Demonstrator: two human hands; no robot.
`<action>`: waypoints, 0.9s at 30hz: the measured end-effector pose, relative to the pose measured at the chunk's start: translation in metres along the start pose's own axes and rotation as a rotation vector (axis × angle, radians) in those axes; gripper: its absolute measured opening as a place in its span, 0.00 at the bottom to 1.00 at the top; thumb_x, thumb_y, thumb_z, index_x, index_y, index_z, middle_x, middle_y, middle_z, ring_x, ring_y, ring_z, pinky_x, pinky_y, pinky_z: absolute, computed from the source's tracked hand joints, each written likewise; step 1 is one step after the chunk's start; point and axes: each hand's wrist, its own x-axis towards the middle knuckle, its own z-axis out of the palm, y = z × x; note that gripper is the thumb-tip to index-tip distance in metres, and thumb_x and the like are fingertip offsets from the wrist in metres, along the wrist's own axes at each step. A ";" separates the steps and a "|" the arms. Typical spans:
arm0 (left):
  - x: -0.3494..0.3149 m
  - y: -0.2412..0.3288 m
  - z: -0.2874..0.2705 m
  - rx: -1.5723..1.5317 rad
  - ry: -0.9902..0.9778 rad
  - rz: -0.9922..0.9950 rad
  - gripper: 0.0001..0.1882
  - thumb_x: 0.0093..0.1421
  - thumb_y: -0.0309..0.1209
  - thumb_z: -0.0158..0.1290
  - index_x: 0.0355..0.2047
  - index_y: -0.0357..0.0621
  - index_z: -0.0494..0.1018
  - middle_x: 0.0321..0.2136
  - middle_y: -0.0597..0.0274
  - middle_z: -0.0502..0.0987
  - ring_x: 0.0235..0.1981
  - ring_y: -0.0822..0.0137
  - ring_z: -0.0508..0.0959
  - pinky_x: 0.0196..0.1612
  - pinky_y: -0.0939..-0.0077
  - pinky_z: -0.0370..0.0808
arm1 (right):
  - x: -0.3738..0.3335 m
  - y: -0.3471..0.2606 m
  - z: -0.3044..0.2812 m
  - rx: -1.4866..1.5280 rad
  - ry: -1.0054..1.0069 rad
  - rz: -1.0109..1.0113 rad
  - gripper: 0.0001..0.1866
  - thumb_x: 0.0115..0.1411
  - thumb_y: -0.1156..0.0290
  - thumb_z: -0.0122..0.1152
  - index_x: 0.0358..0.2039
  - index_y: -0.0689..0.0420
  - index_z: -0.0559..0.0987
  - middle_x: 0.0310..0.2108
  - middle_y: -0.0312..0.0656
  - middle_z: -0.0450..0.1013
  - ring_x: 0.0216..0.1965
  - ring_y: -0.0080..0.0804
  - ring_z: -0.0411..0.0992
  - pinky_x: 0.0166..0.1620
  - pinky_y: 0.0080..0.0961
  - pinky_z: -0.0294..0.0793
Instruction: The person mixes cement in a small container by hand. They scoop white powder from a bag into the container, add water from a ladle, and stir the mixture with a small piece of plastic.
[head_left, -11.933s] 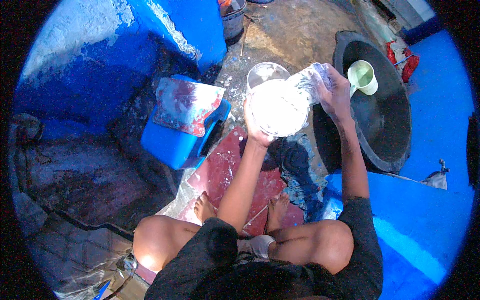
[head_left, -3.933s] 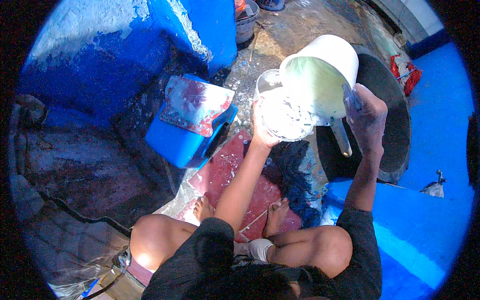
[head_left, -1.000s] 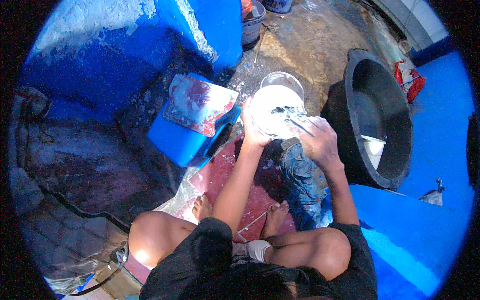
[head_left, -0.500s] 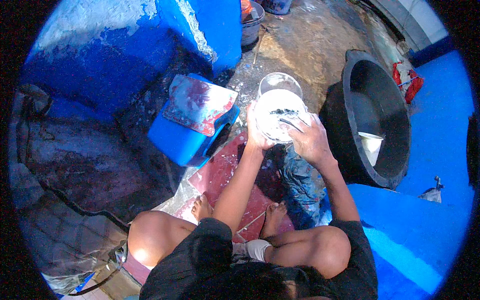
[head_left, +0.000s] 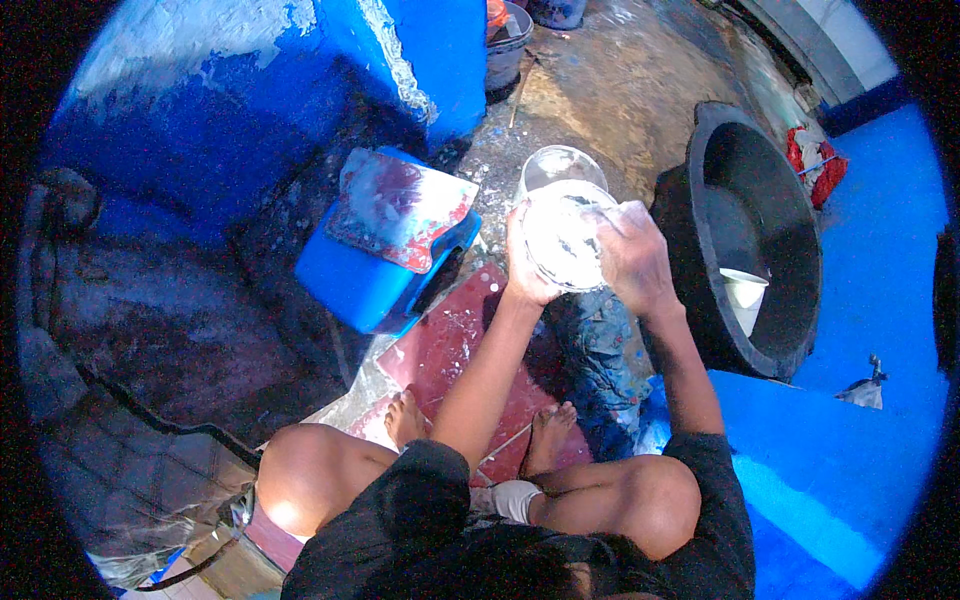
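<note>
A round white tub or lid [head_left: 563,225], smeared with dark streaks across its bright face, is held out in front of me. My left hand [head_left: 525,262] wraps around its left and lower edge. At its right edge is my right hand [head_left: 637,258], fingers curled in and slightly blurred; whatever they grip is hidden. Just beyond the round white piece stands a pale bucket [head_left: 562,165], partly covered by it. Glare washes out much of the white surface, so I cannot tell its depth.
To the left sits a blue plastic box [head_left: 345,275] with a paint-stained red-and-white board [head_left: 400,210] on top. A large black basin [head_left: 700,180] tilts on the right, a white cup [head_left: 742,300] inside it. Crumpled blue cloth [head_left: 600,350] lies below my hands. A grey bucket [head_left: 508,60] stands farther back.
My right hand has curled its fingers and shifted slightly right and down along the white piece's edge. The white piece has moved a little to the right with my left hand.
</note>
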 end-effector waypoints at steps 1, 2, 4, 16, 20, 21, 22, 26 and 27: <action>0.000 0.001 -0.001 -0.072 -0.077 -0.022 0.33 0.60 0.55 0.33 0.55 0.42 0.64 0.51 0.53 0.70 0.51 0.53 0.71 0.54 0.54 0.67 | -0.004 -0.003 0.003 0.021 -0.018 0.003 0.14 0.43 0.78 0.56 0.35 0.57 0.78 0.37 0.43 0.73 0.42 0.46 0.69 0.44 0.39 0.72; 0.000 0.001 -0.003 -0.005 -0.045 0.010 0.33 0.60 0.55 0.33 0.55 0.42 0.64 0.51 0.53 0.70 0.51 0.52 0.71 0.54 0.54 0.68 | -0.007 -0.006 0.006 0.021 -0.012 -0.019 0.14 0.44 0.78 0.56 0.35 0.57 0.78 0.38 0.43 0.73 0.43 0.47 0.69 0.45 0.40 0.71; 0.001 0.003 -0.004 0.140 0.046 0.082 0.33 0.60 0.55 0.33 0.55 0.42 0.64 0.51 0.52 0.70 0.50 0.52 0.71 0.54 0.55 0.68 | -0.010 -0.010 0.010 0.039 0.005 -0.056 0.14 0.45 0.77 0.56 0.36 0.57 0.79 0.40 0.43 0.73 0.45 0.47 0.68 0.47 0.41 0.71; 0.000 0.007 -0.002 0.101 0.176 0.092 0.37 0.57 0.56 0.34 0.57 0.39 0.61 0.54 0.47 0.67 0.53 0.46 0.69 0.54 0.46 0.66 | -0.010 0.025 -0.017 0.538 0.185 0.547 0.15 0.54 0.76 0.57 0.43 0.61 0.73 0.36 0.46 0.74 0.37 0.34 0.73 0.41 0.28 0.72; 0.000 0.008 -0.001 0.106 0.221 0.119 0.35 0.56 0.55 0.35 0.54 0.41 0.64 0.51 0.49 0.70 0.51 0.49 0.71 0.52 0.50 0.69 | -0.024 0.043 -0.014 0.621 0.165 0.729 0.16 0.57 0.76 0.56 0.47 0.64 0.70 0.38 0.38 0.72 0.38 0.22 0.70 0.43 0.21 0.70; 0.000 0.008 0.000 0.106 0.227 0.132 0.35 0.56 0.55 0.35 0.55 0.41 0.64 0.52 0.49 0.69 0.51 0.49 0.70 0.52 0.50 0.69 | -0.030 0.045 -0.012 0.667 0.161 0.717 0.18 0.57 0.76 0.56 0.48 0.63 0.69 0.40 0.40 0.72 0.40 0.23 0.70 0.45 0.22 0.69; 0.000 0.009 0.000 0.110 0.252 0.145 0.35 0.56 0.55 0.36 0.55 0.41 0.64 0.52 0.49 0.69 0.51 0.49 0.70 0.52 0.50 0.68 | -0.035 0.045 -0.011 0.626 0.162 0.712 0.18 0.57 0.75 0.56 0.49 0.63 0.69 0.40 0.40 0.71 0.40 0.23 0.69 0.45 0.22 0.69; 0.004 0.009 0.004 0.129 0.270 0.206 0.36 0.56 0.57 0.37 0.55 0.43 0.64 0.53 0.51 0.68 0.52 0.49 0.69 0.52 0.49 0.68 | -0.056 0.042 -0.005 0.705 0.185 0.812 0.22 0.55 0.76 0.56 0.51 0.61 0.66 0.44 0.44 0.68 0.44 0.27 0.68 0.48 0.24 0.68; 0.005 0.008 0.005 0.131 0.268 0.206 0.36 0.56 0.58 0.37 0.55 0.44 0.64 0.53 0.51 0.68 0.52 0.49 0.69 0.52 0.49 0.68 | -0.060 0.041 -0.002 0.780 0.211 0.856 0.23 0.54 0.77 0.57 0.51 0.61 0.65 0.44 0.44 0.68 0.45 0.30 0.68 0.49 0.26 0.67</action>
